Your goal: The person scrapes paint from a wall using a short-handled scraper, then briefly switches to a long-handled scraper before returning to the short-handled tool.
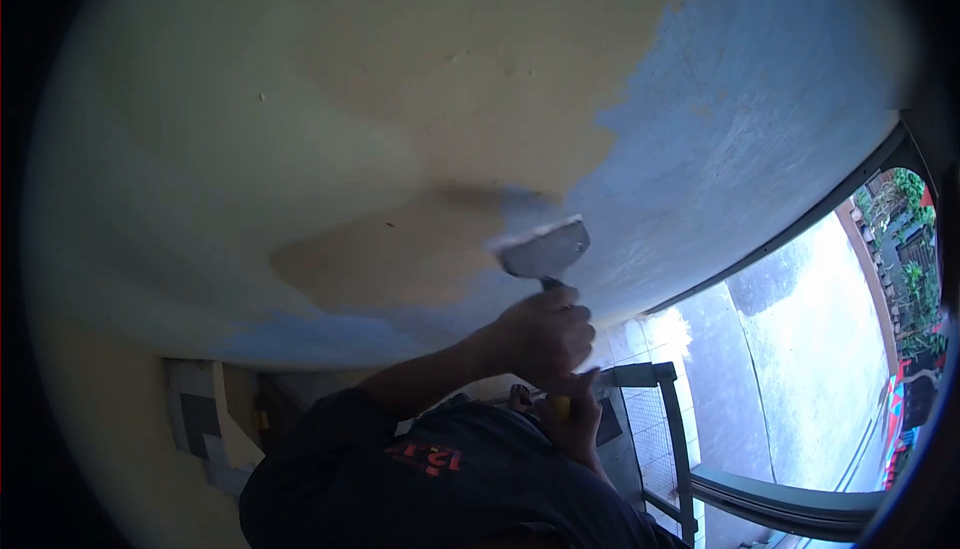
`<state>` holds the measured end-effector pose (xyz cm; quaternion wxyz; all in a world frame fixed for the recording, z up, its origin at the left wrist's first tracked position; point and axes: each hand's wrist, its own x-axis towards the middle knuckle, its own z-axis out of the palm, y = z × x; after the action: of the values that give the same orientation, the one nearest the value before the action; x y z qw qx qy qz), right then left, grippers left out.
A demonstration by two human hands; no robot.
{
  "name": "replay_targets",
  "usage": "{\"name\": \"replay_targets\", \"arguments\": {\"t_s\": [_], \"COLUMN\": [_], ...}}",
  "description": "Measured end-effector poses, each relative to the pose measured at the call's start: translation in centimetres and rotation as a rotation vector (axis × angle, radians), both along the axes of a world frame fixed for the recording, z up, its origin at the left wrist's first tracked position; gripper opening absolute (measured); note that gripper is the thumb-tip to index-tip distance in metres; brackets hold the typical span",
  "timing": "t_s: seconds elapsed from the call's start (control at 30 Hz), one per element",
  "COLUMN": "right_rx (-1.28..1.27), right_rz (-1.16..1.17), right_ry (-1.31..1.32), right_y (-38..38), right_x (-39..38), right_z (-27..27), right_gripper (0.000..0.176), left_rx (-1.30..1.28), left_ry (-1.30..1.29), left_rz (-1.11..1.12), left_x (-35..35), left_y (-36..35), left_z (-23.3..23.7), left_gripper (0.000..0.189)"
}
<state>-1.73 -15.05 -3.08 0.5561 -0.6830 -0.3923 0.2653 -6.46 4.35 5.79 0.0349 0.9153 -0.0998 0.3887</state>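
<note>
My left hand (545, 337) is closed round the handle of a broad putty knife (548, 251). Its wide metal blade is against or very near the wall (420, 69), with a pale strip along the far edge. Around the blade, the wall surface changes from cream and tan to a blue-grey area (690, 139). Lower down, close to my chest, my right hand (578, 419) is closed on something with a yellow part (562, 409); the rest of that object is mostly hidden.
A grey metal frame (660, 374) stands just right of my hands. Beyond it lie a pale tiled and concrete floor (800, 349) and green plants (910, 189). A dark rail (790, 504) runs along the lower right. Grey box-like shapes (195, 409) are at lower left.
</note>
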Motion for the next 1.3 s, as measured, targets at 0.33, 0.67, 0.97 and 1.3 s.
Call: {"name": "replay_targets", "arguments": {"t_s": [0.33,0.67,0.97,1.3], "right_rx": [0.274,0.111,0.077,0.047], "right_rz": [0.565,0.073,-0.039,-0.063], "right_ry": [0.77,0.331,0.319,0.284], "right_y": [-2.8,1.0,1.1,0.1], "right_x": [4.9,5.0,4.4,4.6], "right_z": [-5.9,-3.5,-2.3,-1.7], "right_gripper": [0.052,0.046,0.052,0.049], "left_rx": [-0.018,-0.007,-0.022,-0.06], "left_ry": [-0.133,-0.196,-0.184,-0.251], "left_rz": [-0.216,-0.078,-0.103,-0.112], "left_x": [2.6,6.0,6.2,6.7], "left_y": [-0.8,0.8,0.7,0.5], "left_z": [-0.5,-3.2,-3.6,-2.3], "left_gripper": [0.035,0.031,0.03,0.03]}}
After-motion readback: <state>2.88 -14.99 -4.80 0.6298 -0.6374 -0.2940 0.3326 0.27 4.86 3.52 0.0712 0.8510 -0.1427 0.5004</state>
